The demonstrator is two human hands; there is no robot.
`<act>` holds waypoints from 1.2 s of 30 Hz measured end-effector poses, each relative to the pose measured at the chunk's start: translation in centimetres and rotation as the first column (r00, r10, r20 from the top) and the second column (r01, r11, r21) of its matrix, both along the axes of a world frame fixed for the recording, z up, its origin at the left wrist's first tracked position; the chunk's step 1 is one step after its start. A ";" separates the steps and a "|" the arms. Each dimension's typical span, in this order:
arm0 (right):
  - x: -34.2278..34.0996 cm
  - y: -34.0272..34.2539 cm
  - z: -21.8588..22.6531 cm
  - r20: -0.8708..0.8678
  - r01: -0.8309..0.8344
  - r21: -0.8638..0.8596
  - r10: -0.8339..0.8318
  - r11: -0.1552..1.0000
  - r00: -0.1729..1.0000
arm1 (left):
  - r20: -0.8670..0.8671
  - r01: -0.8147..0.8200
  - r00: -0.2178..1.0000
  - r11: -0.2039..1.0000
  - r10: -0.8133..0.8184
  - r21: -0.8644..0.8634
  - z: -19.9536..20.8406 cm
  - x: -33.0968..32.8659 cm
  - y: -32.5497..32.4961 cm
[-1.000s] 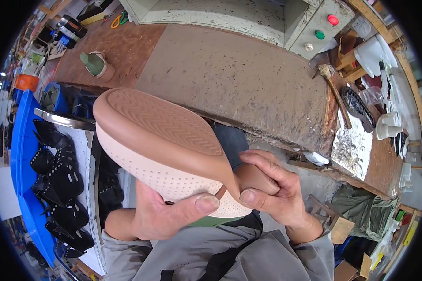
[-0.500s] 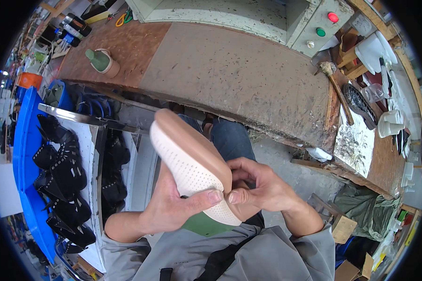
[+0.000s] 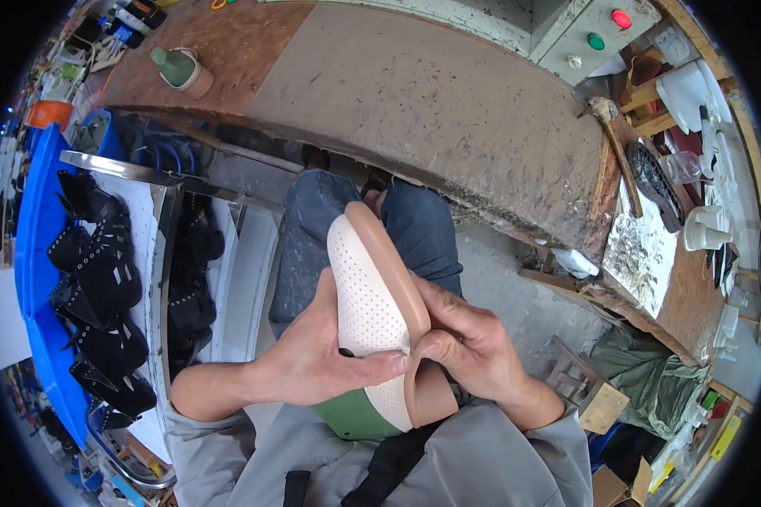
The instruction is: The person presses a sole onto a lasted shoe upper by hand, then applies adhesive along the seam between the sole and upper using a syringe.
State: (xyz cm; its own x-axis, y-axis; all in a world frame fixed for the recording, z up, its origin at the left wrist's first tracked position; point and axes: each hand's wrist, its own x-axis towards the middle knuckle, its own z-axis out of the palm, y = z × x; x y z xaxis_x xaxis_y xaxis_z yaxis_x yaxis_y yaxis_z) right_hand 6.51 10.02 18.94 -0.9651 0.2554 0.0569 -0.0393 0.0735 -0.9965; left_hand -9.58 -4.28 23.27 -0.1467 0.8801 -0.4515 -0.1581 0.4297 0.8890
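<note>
Cream shoe (image 3: 368, 300) with brown sole (image 3: 393, 270), held up before grey clothes (image 3: 503, 448). Left hand (image 3: 309, 359) clasps the upper, thumb near sole edge; right hand (image 3: 473, 342) pinches that edge. Green form (image 3: 355, 416) below.

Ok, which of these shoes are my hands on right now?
The cream perforated shoe with the brown sole, held in your left hand and right hand. The black studded shoes are on the rack at the left, untouched.

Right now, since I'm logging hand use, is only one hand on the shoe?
No, the left hand holds the shoe by its perforated upper while the right hand grips its brown sole.
</note>
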 end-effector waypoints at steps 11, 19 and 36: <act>1.8 1.4 1.8 0.183 -0.014 -0.482 0.117 0.876 0.976 | 0.068 -0.279 0.960 0.937 0.271 0.210 4.8 -2.3 2.2; -1.2 1.5 2.4 0.048 0.197 -0.303 -0.192 0.932 0.980 | -0.111 -0.258 0.920 0.792 0.377 0.554 4.8 -3.2 4.6; -8.1 12.1 -2.3 -0.501 0.399 0.360 -0.185 0.843 0.845 | -0.660 0.399 0.690 0.605 0.296 0.689 -2.5 -7.4 13.9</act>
